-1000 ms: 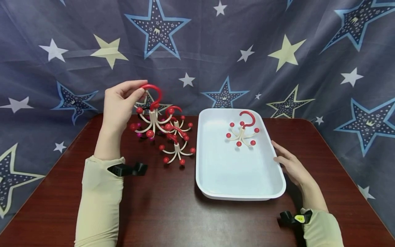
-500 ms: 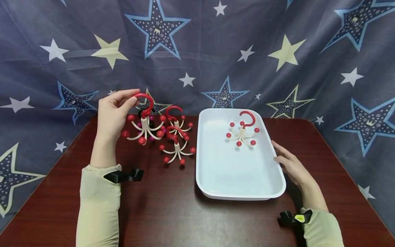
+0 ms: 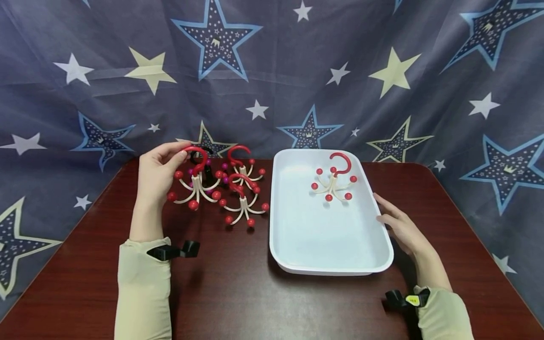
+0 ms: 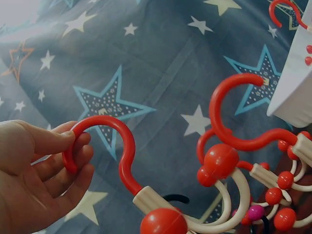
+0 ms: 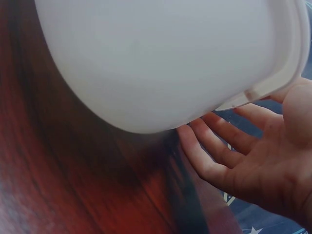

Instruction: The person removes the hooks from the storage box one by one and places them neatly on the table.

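Observation:
My left hand (image 3: 155,177) pinches the red hook of a multi-arm hanger (image 3: 197,182), which hangs upright with cream arms and red ball tips. In the left wrist view, thumb and fingers of the left hand (image 4: 41,165) meet near the end of its hook (image 4: 127,151). Two similar red-hooked hangers, one nearer (image 3: 243,204) and one farther (image 3: 242,171), stand just to the right. My right hand (image 3: 408,233) touches the right side of a white tray (image 3: 327,241). The right wrist view shows its fingers (image 5: 209,168) extended against the tray's outer wall. Inside the tray stands another red-hooked hanger (image 3: 334,182).
Behind the held hanger, partly hidden, is a black hanger (image 3: 208,175) with magenta balls. A dark reddish-brown table (image 3: 229,293) bears everything. A star-patterned cloth (image 3: 272,71) hangs along its back and sides.
My left hand has carried the held hanger left and downward, uncovering more of the hangers behind. The right hand and tray stay in place.

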### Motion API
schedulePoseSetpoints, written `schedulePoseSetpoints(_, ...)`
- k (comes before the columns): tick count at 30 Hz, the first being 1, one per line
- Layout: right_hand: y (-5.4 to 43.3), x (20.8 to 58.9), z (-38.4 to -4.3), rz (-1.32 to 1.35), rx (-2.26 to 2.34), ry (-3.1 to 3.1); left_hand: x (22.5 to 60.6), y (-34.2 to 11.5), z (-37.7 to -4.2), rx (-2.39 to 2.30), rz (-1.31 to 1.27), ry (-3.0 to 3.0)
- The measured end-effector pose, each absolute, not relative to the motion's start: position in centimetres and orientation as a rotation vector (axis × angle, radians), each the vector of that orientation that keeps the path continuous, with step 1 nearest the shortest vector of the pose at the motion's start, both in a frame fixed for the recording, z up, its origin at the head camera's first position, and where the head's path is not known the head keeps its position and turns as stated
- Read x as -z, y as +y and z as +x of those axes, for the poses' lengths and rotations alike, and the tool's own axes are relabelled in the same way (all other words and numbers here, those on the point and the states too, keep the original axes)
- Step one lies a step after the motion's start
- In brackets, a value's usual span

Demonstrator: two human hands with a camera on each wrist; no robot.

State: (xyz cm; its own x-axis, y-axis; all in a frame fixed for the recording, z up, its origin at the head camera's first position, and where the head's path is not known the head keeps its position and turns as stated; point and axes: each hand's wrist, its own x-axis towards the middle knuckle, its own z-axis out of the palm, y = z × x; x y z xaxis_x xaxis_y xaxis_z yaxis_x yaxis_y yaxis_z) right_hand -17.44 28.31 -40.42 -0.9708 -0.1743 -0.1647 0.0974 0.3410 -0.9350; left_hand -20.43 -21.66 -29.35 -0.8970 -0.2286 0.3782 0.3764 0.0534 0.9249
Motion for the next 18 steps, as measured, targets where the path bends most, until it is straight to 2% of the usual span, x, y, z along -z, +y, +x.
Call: schedulePoseSetpoints(18, 28.3, 40.4, -17.3, -0.05, 1.676, 2.376, 33.4, -22.8, -21.0, 1.954, 0.013, -1.982)
